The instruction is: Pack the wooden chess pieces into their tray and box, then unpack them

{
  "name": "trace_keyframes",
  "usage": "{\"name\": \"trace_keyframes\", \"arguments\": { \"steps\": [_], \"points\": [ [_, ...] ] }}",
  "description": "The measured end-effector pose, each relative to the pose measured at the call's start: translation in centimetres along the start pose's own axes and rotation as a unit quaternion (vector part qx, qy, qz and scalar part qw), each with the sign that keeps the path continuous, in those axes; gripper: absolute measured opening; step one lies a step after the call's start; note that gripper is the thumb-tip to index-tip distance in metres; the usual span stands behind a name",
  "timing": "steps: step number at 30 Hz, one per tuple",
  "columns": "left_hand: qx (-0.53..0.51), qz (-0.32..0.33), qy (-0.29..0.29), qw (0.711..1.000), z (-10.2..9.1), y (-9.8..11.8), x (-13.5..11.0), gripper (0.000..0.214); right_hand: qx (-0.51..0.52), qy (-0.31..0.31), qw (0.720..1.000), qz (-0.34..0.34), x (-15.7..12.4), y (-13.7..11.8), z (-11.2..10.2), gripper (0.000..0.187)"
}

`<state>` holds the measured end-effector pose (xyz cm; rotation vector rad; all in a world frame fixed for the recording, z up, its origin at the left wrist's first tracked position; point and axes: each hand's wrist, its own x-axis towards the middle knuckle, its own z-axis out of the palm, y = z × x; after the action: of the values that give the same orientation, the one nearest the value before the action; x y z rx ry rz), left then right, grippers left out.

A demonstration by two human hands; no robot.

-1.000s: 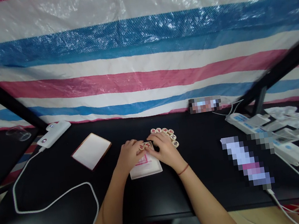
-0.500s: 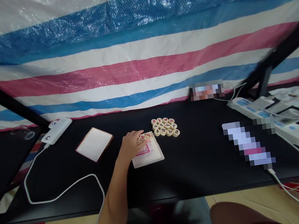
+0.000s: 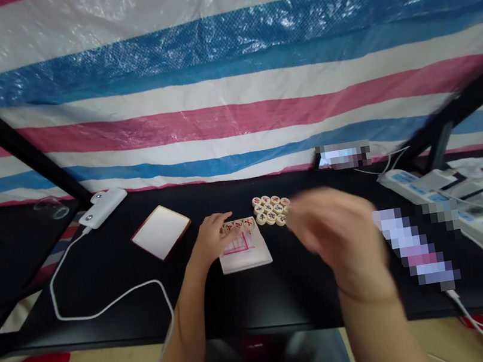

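Observation:
My left hand point(image 3: 210, 240) rests at the left edge of a white square board point(image 3: 246, 256) printed with pink-red lines. Its fingers lie over a row of round wooden xiangqi pieces point(image 3: 235, 226) on the board's far edge. My right hand point(image 3: 335, 233) is raised and motion-blurred above the black table point(image 3: 303, 292), just right of a tight cluster of similar pieces point(image 3: 270, 209). It touches nothing I can make out, and its fingers are too blurred to read.
A white card with a brown edge point(image 3: 161, 231) lies left of the board. A white power bank point(image 3: 103, 208) trails a white cable. A power strip point(image 3: 424, 190) and tangled cords sit at right, beside a pixelated long object point(image 3: 415, 249). A striped tarp hangs behind.
My right hand, out of view half a second ago, has come back up at the right of the cluster. One second ago it was on the board. The view has drifted slightly.

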<state>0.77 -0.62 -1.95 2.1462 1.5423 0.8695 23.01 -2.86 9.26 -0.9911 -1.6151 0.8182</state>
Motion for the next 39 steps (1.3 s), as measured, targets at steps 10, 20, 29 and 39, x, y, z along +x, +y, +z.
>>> {"name": "trace_keyframes", "arguments": {
  "steps": [10, 20, 29, 39],
  "points": [
    [-0.045, -0.018, 0.118, 0.992, -1.2, -1.8, -0.9, 0.028, -0.552, -0.237, 0.782, 0.165, 8.7, 9.5, 3.6, 0.036],
    [-0.04, -0.021, 0.123, 0.991, -1.7, -1.6, -0.7, 0.023, -0.581, -0.253, 0.757, 0.155, 9.6, 9.2, 4.9, 0.026],
    [-0.089, 0.058, 0.114, 0.988, -1.6, -0.7, -1.0, 0.039, 0.009, -0.186, 0.947, 0.262, 5.4, 6.5, 5.8, 0.044],
    [-0.095, 0.044, 0.131, 0.986, -1.9, 0.7, -2.6, 0.022, 0.191, -0.12, 0.927, 0.3, 1.0, 5.9, 6.4, 0.043]
  ]
}}
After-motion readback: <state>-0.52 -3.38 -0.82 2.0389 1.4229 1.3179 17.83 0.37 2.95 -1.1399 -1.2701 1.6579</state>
